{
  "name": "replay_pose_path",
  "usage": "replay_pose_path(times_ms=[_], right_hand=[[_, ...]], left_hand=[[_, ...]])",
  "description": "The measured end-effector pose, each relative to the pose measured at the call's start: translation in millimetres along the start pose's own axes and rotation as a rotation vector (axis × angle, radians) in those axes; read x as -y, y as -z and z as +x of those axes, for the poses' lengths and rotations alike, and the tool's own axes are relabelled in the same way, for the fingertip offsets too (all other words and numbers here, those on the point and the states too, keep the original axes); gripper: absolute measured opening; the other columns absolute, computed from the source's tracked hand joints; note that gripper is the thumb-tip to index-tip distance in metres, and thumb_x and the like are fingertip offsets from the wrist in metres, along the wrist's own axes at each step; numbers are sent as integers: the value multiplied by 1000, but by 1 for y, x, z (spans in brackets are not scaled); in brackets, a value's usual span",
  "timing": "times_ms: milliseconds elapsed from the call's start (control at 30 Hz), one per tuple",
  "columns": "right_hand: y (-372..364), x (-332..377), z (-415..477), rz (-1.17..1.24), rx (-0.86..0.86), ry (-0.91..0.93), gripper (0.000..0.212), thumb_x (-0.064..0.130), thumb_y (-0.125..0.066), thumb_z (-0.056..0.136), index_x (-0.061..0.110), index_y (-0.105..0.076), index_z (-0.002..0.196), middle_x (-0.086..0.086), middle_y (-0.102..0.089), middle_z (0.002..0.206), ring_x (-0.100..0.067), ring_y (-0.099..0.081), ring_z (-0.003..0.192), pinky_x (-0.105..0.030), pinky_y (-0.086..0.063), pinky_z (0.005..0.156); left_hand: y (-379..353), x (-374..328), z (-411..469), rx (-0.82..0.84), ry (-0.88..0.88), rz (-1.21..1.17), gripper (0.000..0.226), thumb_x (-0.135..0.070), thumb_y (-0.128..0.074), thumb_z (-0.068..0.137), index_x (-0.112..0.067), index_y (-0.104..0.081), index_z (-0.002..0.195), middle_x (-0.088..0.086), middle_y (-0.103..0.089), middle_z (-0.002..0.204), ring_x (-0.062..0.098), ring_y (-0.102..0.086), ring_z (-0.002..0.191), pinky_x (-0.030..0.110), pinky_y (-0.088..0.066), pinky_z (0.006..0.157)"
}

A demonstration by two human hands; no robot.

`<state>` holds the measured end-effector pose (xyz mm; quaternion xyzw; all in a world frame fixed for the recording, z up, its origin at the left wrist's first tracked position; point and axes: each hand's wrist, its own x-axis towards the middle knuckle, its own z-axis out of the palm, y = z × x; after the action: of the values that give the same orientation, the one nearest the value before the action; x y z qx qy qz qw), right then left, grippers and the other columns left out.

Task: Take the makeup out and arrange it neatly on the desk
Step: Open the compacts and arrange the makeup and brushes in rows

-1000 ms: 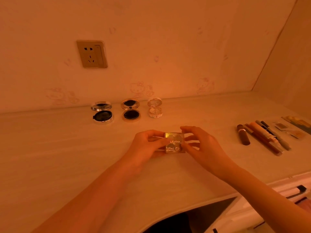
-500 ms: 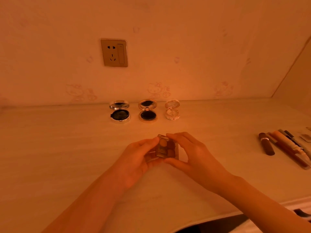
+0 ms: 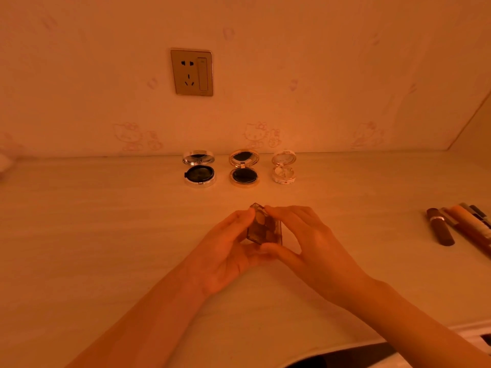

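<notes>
1. step in hand, as i judge it: opening a small eyeshadow palette (image 3: 263,231) so it can join the display. three open compacts (image 3: 244,168) stand in a row at upper centre, by the wall.
2. the palette is at centre frame, tilted. i cannot tell whether it touches the desk (image 3: 106,235).
3. left hand (image 3: 225,251): fingers curled round the palette's left side, thumb near its top corner, gripping.
4. right hand (image 3: 305,243): forefinger on the top edge, thumb at the lower corner, pinching it.
5. the next move likely calls for laying it flat in line with the compacts, clear of the lipstick and pens (image 3: 441,229) at the right edge.
</notes>
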<state>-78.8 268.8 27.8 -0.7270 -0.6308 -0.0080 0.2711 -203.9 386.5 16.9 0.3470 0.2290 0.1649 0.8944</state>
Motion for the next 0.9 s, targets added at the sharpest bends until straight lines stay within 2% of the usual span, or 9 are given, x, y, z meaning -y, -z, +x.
replay_pose_path(times_ms=[133, 267, 333, 433, 600, 733, 833, 900], right_hand=[[6, -3, 0, 57, 26, -11, 63, 61, -39, 83, 32, -39, 139, 10, -50, 134, -4, -39, 126, -11, -29, 97], [9, -6, 0, 91, 23, -8, 60, 59, -36, 83, 37, -38, 138, 17, -43, 138, 1, -36, 129, -3, -25, 99], [9, -7, -2, 158, -38, 24, 50, 53, -42, 88, 34, -45, 134, 17, -45, 136, 5, -40, 126, -2, -29, 99], [8, -10, -3, 236, -155, 47, 34, 38, -47, 96, 26, -55, 126, 14, -58, 123, 6, -52, 113, -7, -41, 90], [9, -12, 3, 276, -164, -33, 35, 38, -39, 95, 27, -56, 123, 14, -64, 111, 6, -57, 103, -12, -47, 80], [8, -19, 13, 244, -114, -58, 33, 38, -39, 92, 30, -59, 117, 25, -61, 103, 14, -56, 96, -7, -44, 79], [3, -29, 21, 241, -72, -106, 28, 33, -44, 94, 26, -62, 114, 17, -66, 102, 4, -60, 93, -6, -44, 79], [-1, -36, 27, 246, -55, -131, 24, 27, -46, 96, 25, -63, 113, 14, -66, 102, 2, -61, 92, -12, -48, 81]], left_hand=[[2, -1, 1, 24, 0, -21, 56, -26, -63, 75, 0, -54, 124, 29, -57, 120, 37, -66, 89, 50, -56, 74], [0, 1, 0, 44, 2, -8, 52, -25, -61, 78, 0, -55, 123, 30, -58, 121, 38, -66, 91, 53, -55, 80], [-1, 1, -1, 56, -1, 8, 48, -24, -58, 81, 0, -56, 122, 30, -60, 118, 38, -66, 92, 53, -55, 80], [-3, 1, -2, 68, 4, -5, 45, -23, -55, 82, 0, -56, 121, 27, -63, 114, 39, -68, 93, 48, -58, 74], [-4, 2, -4, 33, -21, 28, 38, -16, -56, 84, -6, -57, 120, 25, -65, 113, 41, -66, 99, 50, -56, 79], [-2, 4, 0, -197, -205, 347, 31, -11, -64, 86, -14, -58, 116, 12, -73, 100, 25, -71, 90, 45, -56, 83], [1, 5, -1, -331, -443, 781, 32, -21, -72, 81, -23, -60, 111, -3, -72, 97, 1, -68, 82, 16, -54, 69], [4, 8, 1, -337, -531, 976, 32, -26, -74, 80, -26, -61, 109, -12, -68, 101, -8, -63, 86, 6, -47, 66]])
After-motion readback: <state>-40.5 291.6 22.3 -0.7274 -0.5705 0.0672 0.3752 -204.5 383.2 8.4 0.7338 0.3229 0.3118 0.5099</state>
